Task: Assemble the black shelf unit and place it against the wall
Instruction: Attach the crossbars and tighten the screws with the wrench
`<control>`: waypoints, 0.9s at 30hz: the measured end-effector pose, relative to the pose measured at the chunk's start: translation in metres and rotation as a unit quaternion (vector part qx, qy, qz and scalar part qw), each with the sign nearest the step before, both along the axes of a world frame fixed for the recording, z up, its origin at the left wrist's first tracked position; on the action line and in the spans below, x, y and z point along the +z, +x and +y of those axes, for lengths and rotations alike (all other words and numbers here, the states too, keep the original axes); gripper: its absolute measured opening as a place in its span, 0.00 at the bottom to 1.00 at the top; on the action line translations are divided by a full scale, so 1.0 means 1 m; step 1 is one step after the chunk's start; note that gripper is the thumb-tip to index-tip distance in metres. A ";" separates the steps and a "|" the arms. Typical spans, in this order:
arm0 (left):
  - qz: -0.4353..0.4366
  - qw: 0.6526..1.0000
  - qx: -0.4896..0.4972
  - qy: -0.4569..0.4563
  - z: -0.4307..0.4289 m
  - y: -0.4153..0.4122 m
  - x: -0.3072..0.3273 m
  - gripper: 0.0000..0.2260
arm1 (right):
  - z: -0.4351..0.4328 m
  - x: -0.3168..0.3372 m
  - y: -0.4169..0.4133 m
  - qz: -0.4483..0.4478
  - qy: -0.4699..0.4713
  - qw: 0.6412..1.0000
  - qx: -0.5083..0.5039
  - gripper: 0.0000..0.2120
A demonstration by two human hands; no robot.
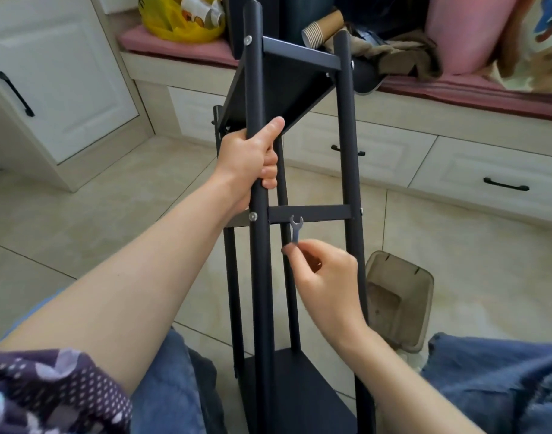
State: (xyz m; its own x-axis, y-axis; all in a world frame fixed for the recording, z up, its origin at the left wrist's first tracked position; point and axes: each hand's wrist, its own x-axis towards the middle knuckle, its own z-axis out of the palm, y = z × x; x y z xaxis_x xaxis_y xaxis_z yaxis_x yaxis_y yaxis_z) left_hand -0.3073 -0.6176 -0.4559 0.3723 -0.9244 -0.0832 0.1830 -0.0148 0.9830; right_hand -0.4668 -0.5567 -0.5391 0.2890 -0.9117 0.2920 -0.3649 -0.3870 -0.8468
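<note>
Between denim knees (171, 386), steadies black shelf unit (309, 213), left grip (252, 155) wrapped round post (257, 73), right grip (324, 277) pinching spanner (296, 228) by its very end; may well fumble and drop it.

Beige tiled floor (111, 214), translucent brownish plastic container (396, 296) lying on it, near white drawers (487, 164)
</note>
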 end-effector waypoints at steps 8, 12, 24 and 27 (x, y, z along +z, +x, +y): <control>-0.013 1.000 -0.025 0.012 0.006 0.004 0.000 0.18 | -0.001 -0.015 0.009 0.020 0.084 0.996 0.019 0.10; -0.021 0.999 -0.038 0.016 0.007 0.001 -0.001 0.18 | -0.005 -0.008 0.016 0.018 0.095 0.995 0.038 0.14; -0.006 0.999 -0.038 0.025 0.003 -0.004 -0.005 0.17 | -0.014 -0.008 0.016 0.021 0.072 0.996 0.045 0.15; -0.003 0.999 -0.039 0.026 0.004 -0.004 -0.004 0.17 | -0.016 -0.007 0.016 0.021 0.072 0.996 0.046 0.15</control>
State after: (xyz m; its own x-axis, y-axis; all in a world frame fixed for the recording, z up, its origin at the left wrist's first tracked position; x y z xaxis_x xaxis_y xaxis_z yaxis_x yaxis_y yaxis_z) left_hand -0.3111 -0.6137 -0.4603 0.3005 -0.9450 -0.1293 0.1735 -0.0791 0.9816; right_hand -0.4505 -0.5727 -0.5464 0.3822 -0.9125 0.1456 -0.3698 -0.2954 -0.8809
